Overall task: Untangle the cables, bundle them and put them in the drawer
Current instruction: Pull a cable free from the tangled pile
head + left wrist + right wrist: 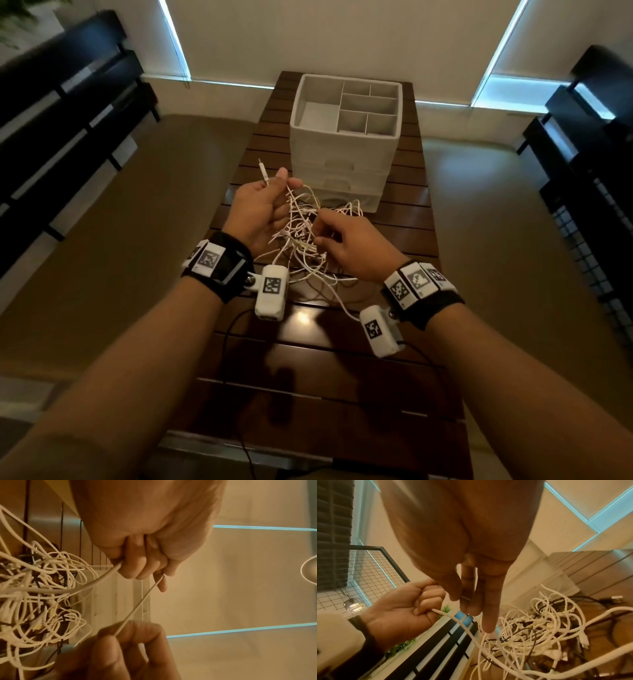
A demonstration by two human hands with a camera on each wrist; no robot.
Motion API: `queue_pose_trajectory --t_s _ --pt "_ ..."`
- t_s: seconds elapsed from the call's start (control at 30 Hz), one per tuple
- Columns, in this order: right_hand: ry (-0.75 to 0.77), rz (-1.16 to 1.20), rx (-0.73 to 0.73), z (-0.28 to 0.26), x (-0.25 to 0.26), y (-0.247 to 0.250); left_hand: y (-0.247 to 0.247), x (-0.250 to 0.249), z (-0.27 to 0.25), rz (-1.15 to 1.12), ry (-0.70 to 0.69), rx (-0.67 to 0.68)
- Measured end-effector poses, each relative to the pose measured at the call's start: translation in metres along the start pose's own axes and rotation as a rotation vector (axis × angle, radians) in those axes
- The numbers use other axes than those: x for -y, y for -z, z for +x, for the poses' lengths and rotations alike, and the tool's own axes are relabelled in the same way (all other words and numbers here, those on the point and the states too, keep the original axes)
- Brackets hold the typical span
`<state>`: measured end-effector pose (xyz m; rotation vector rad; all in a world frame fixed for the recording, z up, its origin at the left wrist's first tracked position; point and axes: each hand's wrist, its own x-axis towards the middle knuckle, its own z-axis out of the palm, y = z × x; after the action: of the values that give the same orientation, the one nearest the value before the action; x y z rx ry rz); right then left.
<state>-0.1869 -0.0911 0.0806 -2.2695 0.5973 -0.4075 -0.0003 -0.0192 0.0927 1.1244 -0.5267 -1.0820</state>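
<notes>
A dark slatted table (404, 219) carries the whole job, and the tangle (305, 233) of white cables, with a few black ones through it, sits partly lifted near the table's middle, just in front of a white drawer unit (342, 164) whose three drawers all look closed. The left hand (260, 209) is curled into a fist round one white cable (264, 174), its plug end sticking up past the thumb. The right hand (356, 246) has thumb and forefinger pinched on a strand at the knot's near side, the other fingers loosely curled (the left wrist view shows a thin strand running taut between the two hands). To do this step well, I judge it best to keep the left hand's hold steady as an anchor and let the right hand feed loops off along that one cable rather than pull hard, since tugging would likely tighten the knot; the plug end should then be threaded back through each crossing. The unit's open top tray (318, 111) has dividers. Around the table lie a plain floor, dark slatted furniture (68, 113) at both sides, a wire-mesh panel (368, 566) and pale blinds (308, 34) edged with daylight.
</notes>
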Motion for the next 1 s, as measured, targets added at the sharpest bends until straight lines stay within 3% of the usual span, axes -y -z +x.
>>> queue_pose_trajectory --t_s 0.17,0.3,0.37,0.43,0.53,0.63,0.7,0.8,0.9,1.0 --pt "0.000 -0.101 -0.060 -0.013 -0.017 0.005 -0.001 -0.021 0.001 0.026 -0.079 -0.017" --pt "-0.041 -0.102 -0.085 -0.013 -0.027 0.004 -0.010 -0.036 -0.004 0.095 -0.195 0.104" --pt "-0.063 -0.102 -0.055 -0.010 -0.026 0.006 -0.012 -0.031 -0.007 0.140 -0.191 0.164" --pt "-0.091 -0.090 -0.123 -0.001 -0.022 0.012 -0.008 -0.018 -0.010 0.240 -0.141 0.197" --pt "-0.183 0.122 -0.226 0.015 -0.001 0.023 -0.003 0.005 -0.019 0.343 -0.079 0.198" --pt "-0.298 0.258 -0.046 0.029 0.022 0.022 -0.009 0.019 -0.030 0.354 -0.026 0.256" --pt "-0.329 0.400 -0.005 0.036 0.033 0.017 -0.011 0.028 -0.034 0.359 0.037 0.304" --pt "-0.334 0.800 -0.182 0.046 0.038 0.022 -0.007 0.049 -0.042 0.381 0.166 0.365" --pt "-0.282 0.854 -0.259 0.048 0.034 0.036 0.000 0.063 -0.049 0.337 0.205 0.274" --pt "-0.291 0.563 -0.189 0.034 0.029 0.030 0.004 0.056 -0.041 0.225 0.116 0.084"
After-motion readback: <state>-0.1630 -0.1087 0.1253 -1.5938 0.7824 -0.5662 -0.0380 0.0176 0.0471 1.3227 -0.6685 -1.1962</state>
